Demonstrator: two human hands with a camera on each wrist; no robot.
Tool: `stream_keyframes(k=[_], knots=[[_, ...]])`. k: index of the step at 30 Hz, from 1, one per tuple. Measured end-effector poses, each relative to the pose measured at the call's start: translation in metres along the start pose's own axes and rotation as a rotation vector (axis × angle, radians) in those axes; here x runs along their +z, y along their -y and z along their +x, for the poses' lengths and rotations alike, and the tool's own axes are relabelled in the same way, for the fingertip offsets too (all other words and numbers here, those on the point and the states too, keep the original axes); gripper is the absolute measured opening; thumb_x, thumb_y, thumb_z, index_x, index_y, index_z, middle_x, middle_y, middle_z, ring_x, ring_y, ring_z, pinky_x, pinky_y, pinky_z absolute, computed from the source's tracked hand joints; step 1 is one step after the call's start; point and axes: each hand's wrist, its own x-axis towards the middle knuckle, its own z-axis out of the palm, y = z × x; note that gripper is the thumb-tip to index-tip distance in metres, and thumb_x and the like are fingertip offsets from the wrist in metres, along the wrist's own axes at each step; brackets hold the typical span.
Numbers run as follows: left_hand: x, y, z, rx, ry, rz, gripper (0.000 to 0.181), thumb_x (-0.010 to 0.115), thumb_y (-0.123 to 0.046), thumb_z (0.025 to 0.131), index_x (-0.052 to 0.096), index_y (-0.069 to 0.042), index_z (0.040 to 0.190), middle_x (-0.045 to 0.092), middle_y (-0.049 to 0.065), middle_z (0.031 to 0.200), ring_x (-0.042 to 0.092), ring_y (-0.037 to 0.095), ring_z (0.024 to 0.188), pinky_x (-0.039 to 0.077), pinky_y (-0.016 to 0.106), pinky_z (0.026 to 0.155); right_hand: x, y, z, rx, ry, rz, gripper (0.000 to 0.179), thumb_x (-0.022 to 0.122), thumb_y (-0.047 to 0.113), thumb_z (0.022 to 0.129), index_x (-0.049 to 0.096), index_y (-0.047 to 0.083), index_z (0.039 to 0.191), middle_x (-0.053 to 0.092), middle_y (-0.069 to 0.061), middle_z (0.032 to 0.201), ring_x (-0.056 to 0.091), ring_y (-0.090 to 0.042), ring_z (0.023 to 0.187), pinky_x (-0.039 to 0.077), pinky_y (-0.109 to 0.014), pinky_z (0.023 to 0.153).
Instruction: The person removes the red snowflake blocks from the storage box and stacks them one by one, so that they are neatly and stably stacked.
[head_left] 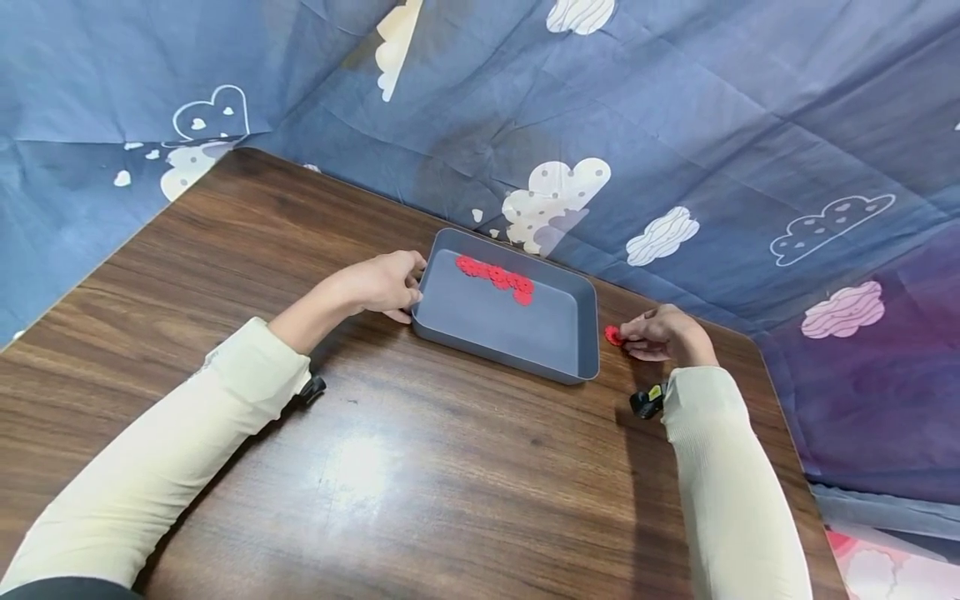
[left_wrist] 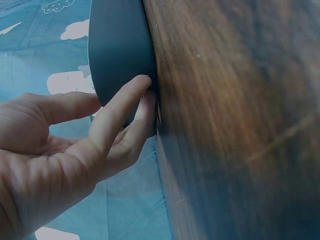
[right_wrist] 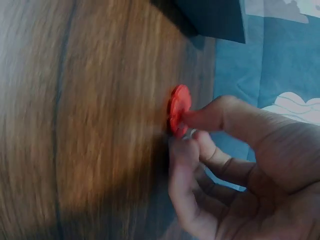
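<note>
A grey rectangular tray [head_left: 495, 321] lies on the table, with several red flower-shaped pieces [head_left: 498, 277] joined or bunched along its far inner side. My left hand [head_left: 386, 286] holds the tray's left end; in the left wrist view its thumb meets the rim and its fingers [left_wrist: 117, 112] bend against the outer wall. Right of the tray, my right hand [head_left: 662, 333] pinches a red flower-shaped piece [head_left: 613, 335] at table level. The right wrist view shows the thumb on that scalloped red piece [right_wrist: 180, 107], with bent fingers beside it.
The brown wooden table [head_left: 420, 467] runs up to a blue cloth [head_left: 465, 108] with white cloud prints, close behind the tray. A dark camera mount [head_left: 648, 402] sits at the right wrist, and another dark mount [head_left: 309, 390] at the left.
</note>
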Motion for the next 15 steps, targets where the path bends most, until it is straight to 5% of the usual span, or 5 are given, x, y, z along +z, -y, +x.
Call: stream_keyframes(k=[7,10,15], knots=[[0.0,-0.001,0.001,0.001,0.001,0.003,0.061,0.047,0.002,0.111,0.022,0.004,0.167,0.046,0.03,0.15,0.058,0.039,0.132,0.066,0.042,0.107,0.0,0.019,-0.01,-0.122,-0.038,-0.011,0.009,0.064,0.003,0.103,0.069,0.007,0.097,0.072,0.007,0.072,0.07,-0.004,0.071,0.068,-0.02,0.073],[0.0,0.0,0.002,-0.002,-0.003,0.002,0.06,0.047,0.002,0.111,0.023,0.004,0.166,0.046,0.03,0.15,0.059,0.038,0.132,0.066,0.042,0.107,0.002,0.032,-0.015,-0.154,-0.026,-0.02,0.002,0.064,0.006,0.105,0.065,0.006,0.104,0.074,0.009,0.076,0.073,-0.004,0.074,0.069,-0.02,0.077],[0.0,0.001,0.002,-0.003,0.001,-0.003,0.06,0.047,0.002,0.111,0.023,0.004,0.166,0.045,0.03,0.15,0.058,0.037,0.131,0.065,0.042,0.108,0.008,0.052,-0.019,-0.168,0.008,-0.021,0.015,0.065,0.011,0.107,0.06,0.003,0.119,0.077,0.008,0.08,0.074,-0.004,0.078,0.068,-0.018,0.075]])
